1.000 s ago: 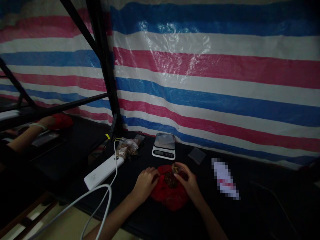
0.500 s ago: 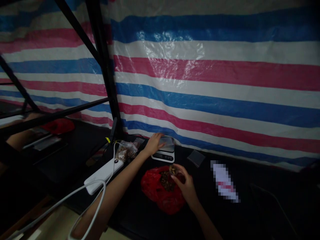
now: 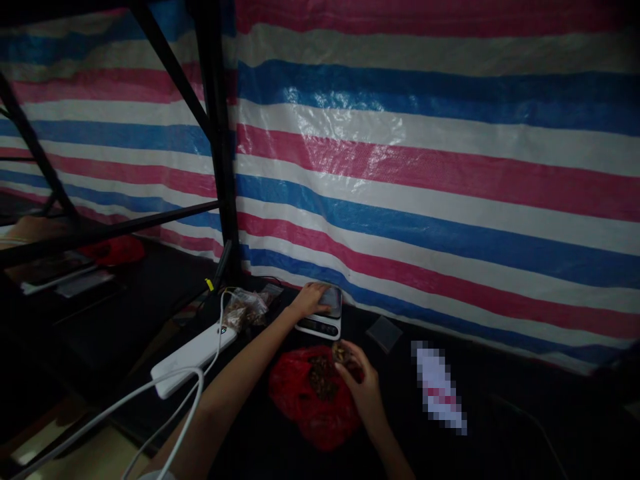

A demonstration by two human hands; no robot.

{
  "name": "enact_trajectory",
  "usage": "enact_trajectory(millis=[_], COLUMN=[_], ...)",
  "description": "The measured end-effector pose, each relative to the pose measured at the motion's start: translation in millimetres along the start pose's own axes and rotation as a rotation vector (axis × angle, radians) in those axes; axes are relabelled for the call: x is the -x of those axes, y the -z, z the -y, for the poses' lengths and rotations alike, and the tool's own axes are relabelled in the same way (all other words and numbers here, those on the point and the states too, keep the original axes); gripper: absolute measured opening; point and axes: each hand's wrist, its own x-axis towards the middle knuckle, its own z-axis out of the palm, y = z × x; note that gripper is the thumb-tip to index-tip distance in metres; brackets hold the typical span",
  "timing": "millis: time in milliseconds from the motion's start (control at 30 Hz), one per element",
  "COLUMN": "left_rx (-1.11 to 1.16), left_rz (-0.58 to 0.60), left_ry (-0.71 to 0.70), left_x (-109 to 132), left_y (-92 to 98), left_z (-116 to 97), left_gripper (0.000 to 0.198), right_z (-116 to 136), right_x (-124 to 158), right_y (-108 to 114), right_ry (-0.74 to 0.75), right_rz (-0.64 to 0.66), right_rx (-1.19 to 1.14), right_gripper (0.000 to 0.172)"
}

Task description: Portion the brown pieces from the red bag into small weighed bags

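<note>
My left hand (image 3: 313,300) lies over the weighing plate of a small white digital kitchen scale (image 3: 320,327), fingers stretched out. It covers part of the plate. Just in front of the scale, my right hand (image 3: 364,380) is closed on a clump of brown dried pieces (image 3: 342,353); whether clear plastic wraps them I cannot tell. That hand is above the right edge of an opened red plastic bag (image 3: 330,427). More brown dried pieces (image 3: 321,380) lie in the bag's mouth.
Clear zip bags of brown pieces (image 3: 245,310) lie left of the scale. Nearby are a white power strip (image 3: 193,363) and its looping white cable (image 3: 195,393). A flat clear packet (image 3: 384,333) and a blurred-out white item (image 3: 439,387) lie right. A black frame post (image 3: 220,160) stands behind.
The view has tilted and shifted slightly. My left hand has settled flatter over the scale plate. My right hand still holds the brown pieces by the red bag.
</note>
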Motion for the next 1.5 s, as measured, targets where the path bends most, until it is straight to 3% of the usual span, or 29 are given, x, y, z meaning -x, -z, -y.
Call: enact_trajectory(millis=[167,300,433,667,800,1033,1267,1500], left_rx=[0.428,0.692,0.616,0.351,0.412,0.615,0.699,0.709], left_rz=[-0.181,-0.187,-0.173,-0.125,-0.167,-0.196,-0.175,-0.169], left_ry=[0.065,0.1,0.073,-0.061,-0.062,-0.026,0.012,0.024], left_x=[29.3,55.9,75.3,87.1,88.5,86.4,87.3,89.3], left_y=[0.3,0.0,4.8,14.7,12.5,2.2,-0.5,1.6], left_z=[-11.8,-24.8,-36.5,-45.5,-45.8,-44.0,-43.9,-45.9], left_gripper=[0.049,0.052,0.067,0.061,0.06,0.059,0.058,0.057], right_z=[-5.5,-8.8,-10.4,3.7,23.2,57.7,79.7,96.6], right_x=[0.6,-0.1,-1.0,-12.2,-28.2,-53.0,-61.0,-60.3], right_y=[3.1,9.9,11.9,12.5,18.8,26.8,20.8,9.8], right_ry=[-0.01,-0.011,-0.009,0.021,0.079,0.23,0.442,0.58], right_rz=[0.004,-0.044,-0.08,-0.033,-0.03,0.157,0.329,0.387], right_rx=[0.033,0.038,0.058,0.22,0.409,0.807,1.185,1.403], right_gripper=[0.041,0.042,0.042,0.043,0.043,0.036,0.034,0.031])
